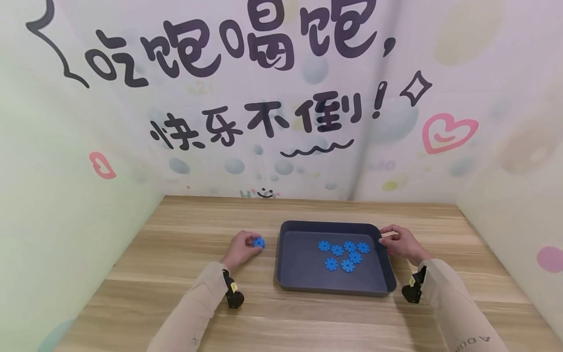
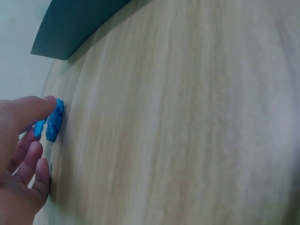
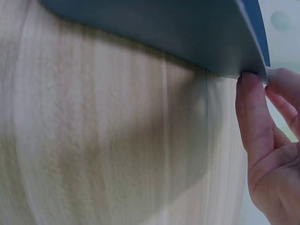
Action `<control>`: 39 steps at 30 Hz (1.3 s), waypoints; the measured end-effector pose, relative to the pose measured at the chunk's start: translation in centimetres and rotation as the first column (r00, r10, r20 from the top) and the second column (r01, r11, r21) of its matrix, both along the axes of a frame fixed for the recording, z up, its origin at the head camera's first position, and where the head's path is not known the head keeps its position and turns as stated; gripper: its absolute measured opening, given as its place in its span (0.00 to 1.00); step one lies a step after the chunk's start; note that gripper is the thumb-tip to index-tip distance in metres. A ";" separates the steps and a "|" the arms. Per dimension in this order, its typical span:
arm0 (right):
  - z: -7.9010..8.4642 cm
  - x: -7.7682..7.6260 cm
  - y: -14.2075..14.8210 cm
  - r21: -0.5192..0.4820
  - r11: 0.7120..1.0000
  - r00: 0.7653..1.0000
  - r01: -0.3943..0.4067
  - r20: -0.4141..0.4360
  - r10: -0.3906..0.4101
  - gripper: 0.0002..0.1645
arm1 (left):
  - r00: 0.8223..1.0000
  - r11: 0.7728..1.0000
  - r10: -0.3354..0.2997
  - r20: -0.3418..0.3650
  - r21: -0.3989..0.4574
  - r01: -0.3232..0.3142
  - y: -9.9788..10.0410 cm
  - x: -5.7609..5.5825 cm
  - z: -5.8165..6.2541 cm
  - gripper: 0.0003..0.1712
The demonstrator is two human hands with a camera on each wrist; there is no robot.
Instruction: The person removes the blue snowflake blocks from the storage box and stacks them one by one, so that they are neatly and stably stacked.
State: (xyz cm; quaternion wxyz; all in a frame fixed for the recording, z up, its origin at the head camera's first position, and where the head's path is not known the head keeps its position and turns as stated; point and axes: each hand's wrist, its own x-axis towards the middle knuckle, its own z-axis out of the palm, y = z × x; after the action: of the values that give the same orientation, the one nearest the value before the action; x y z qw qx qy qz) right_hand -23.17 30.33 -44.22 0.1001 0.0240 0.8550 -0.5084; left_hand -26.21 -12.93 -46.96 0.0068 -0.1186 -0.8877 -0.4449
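Note:
Left of the tray, my left hand (image 1: 243,248) pinches a blue notched disc (image 1: 259,243) between thumb and fingers, just over the tabletop. In the left wrist view the thumb lies along the blue disc (image 2: 55,120), and a second bit of blue shows between the fingers; whether it is a separate disc I cannot tell. The dark grey rectangular tray (image 1: 303,280) rests on the table with several blue notched discs (image 1: 331,264) lying flat, mostly in its right half. My right hand (image 1: 402,243) grips the tray's right wall near the far corner, fingers outside and thumb at the rim.
A wood-grain table (image 1: 189,220) bears everything. Behind it hangs a white printed backdrop (image 1: 264,166) with dark lettering, and pale walls stand at both sides. Each wrist wears a small black camera (image 1: 234,297).

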 end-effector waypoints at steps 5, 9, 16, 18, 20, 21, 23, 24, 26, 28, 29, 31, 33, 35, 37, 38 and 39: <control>0.0 0.0 0.0 -0.004 1.000 1.000 -0.003 0.002 0.003 0.22 | 1.000 1.000 -0.012 -0.004 -0.018 0.012 0.0 0.0 -0.1 0.18; 0.0 0.0 0.1 -0.015 1.000 1.000 -0.002 -0.001 0.002 0.21 | 1.000 1.000 -0.009 -0.007 -0.020 0.009 0.0 0.0 -0.2 0.18; -0.1 -0.1 0.1 -0.019 1.000 1.000 -0.003 -0.007 0.003 0.21 | 1.000 1.000 0.004 0.003 -0.028 -0.004 0.1 -0.1 -0.4 0.18; -0.1 -0.1 0.1 -0.022 1.000 1.000 -0.004 -0.011 0.004 0.21 | 1.000 1.000 0.008 0.009 -0.030 -0.007 0.1 -0.2 -0.5 0.18; -0.1 -0.1 0.1 -0.024 1.000 1.000 -0.005 -0.013 0.005 0.21 | 1.000 0.999 0.008 0.008 -0.036 -0.008 0.1 -0.2 -0.5 0.18; -0.1 -0.1 0.1 -0.023 1.000 1.000 -0.007 -0.013 0.007 0.22 | 1.000 0.999 0.008 0.010 -0.036 -0.008 0.1 -0.3 -0.5 0.18; 0.0 -0.1 0.1 -0.020 1.000 1.000 -0.008 -0.011 0.008 0.22 | 1.000 0.999 0.007 0.011 -0.034 -0.007 0.1 -0.3 -0.5 0.18; 0.0 -0.1 0.1 -0.020 1.000 1.000 -0.008 -0.010 0.008 0.22 | 1.000 0.999 0.006 0.008 -0.035 -0.005 0.1 -0.3 -0.5 0.19; 0.0 -0.1 0.1 -0.016 1.000 1.000 -0.007 -0.006 0.007 0.22 | 1.000 1.000 0.004 0.006 -0.031 -0.003 0.1 -0.3 -0.5 0.19; 0.0 -0.1 0.1 -0.013 1.000 1.000 -0.005 -0.003 0.005 0.22 | 1.000 1.000 0.001 0.003 -0.025 -0.001 0.1 -0.3 -0.5 0.19; 0.0 -0.1 0.0 -0.013 1.000 1.000 -0.004 -0.001 0.004 0.22 | 1.000 1.000 -0.001 0.000 -0.022 0.001 0.1 -0.3 -0.5 0.20; 0.0 -0.1 0.0 -0.012 1.000 1.000 -0.002 0.000 0.002 0.22 | 1.000 1.000 -0.002 -0.003 -0.016 0.002 0.0 -0.3 -0.6 0.20; 0.0 -0.1 0.0 -0.012 1.000 1.000 -0.002 -0.002 0.002 0.22 | 1.000 1.000 -0.003 -0.003 -0.007 0.003 0.0 -0.3 -0.6 0.21; 0.0 -0.1 0.0 -0.017 1.000 1.000 0.000 -0.004 0.000 0.21 | 1.000 1.000 -0.004 -0.004 -0.002 0.004 0.0 -0.3 -0.6 0.21; -0.1 -0.1 0.0 -0.018 1.000 1.000 -0.001 -0.008 0.001 0.21 | 1.000 1.000 -0.005 -0.002 0.009 0.005 0.0 -0.2 -0.5 0.21; -0.1 -0.1 0.0 -0.019 1.000 1.000 -0.001 -0.009 0.001 0.21 | 1.000 1.000 -0.005 -0.003 0.013 0.005 0.1 -0.2 -0.4 0.21; -0.1 -0.1 0.0 -0.019 1.000 1.000 0.002 -0.010 -0.002 0.21 | 1.000 1.000 -0.006 -0.004 0.021 0.006 0.1 -0.1 -0.3 0.21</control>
State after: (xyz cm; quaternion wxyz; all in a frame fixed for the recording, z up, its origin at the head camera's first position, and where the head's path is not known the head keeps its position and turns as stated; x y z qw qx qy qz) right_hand -23.24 30.33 -44.31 0.0956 0.0212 0.8505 -0.5168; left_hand -26.31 -12.82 -47.28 0.0084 -0.1221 -0.8826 -0.4538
